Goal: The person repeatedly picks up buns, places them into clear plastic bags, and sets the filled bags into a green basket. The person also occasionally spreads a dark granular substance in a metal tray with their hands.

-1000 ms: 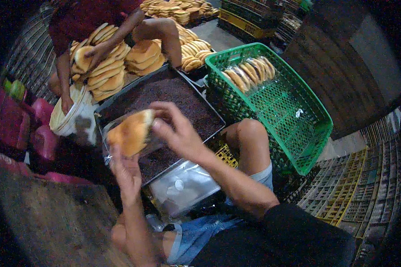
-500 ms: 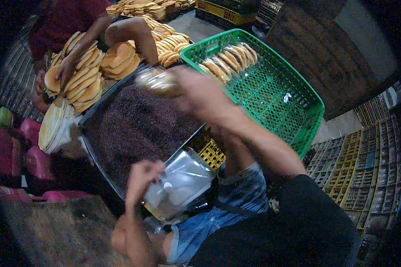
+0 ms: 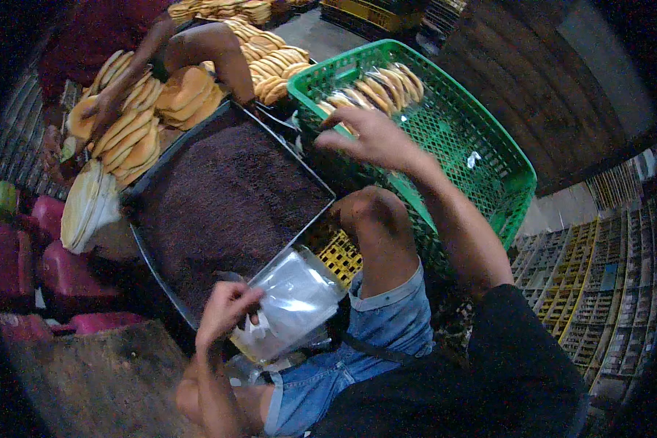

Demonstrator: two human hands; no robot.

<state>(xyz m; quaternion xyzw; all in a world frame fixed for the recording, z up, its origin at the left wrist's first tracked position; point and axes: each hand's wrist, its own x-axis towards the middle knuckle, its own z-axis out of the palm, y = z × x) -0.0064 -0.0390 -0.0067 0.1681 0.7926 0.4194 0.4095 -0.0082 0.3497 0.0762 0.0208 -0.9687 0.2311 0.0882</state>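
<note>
A green crate (image 3: 445, 124) sits at the top right, and a short row of wrapped buns (image 3: 376, 87) is lined up along its far wall. The right hand (image 3: 376, 139) is held over the near end of that row, fingers spread and loose, with nothing gripped in it. A bun seems to have just been set down there, but that is only a guess from how the hand hangs.

Most of the crate is bare green mesh, so only a small part looks filled.

Lower down, a stack of clear bags (image 3: 296, 299) is pinched at its edge by the left hand (image 3: 226, 310). The fingers are closed on the top bag, which is not pulled free yet.

Between the hands lies a dark tray (image 3: 226, 197) full of brown sprinkles. Behind it, many bare buns (image 3: 135, 139) are piled up, and some are touched by another person's hand (image 3: 102, 109).

A lot of buns are still unwrapped, so much is judged to be left.
</note>
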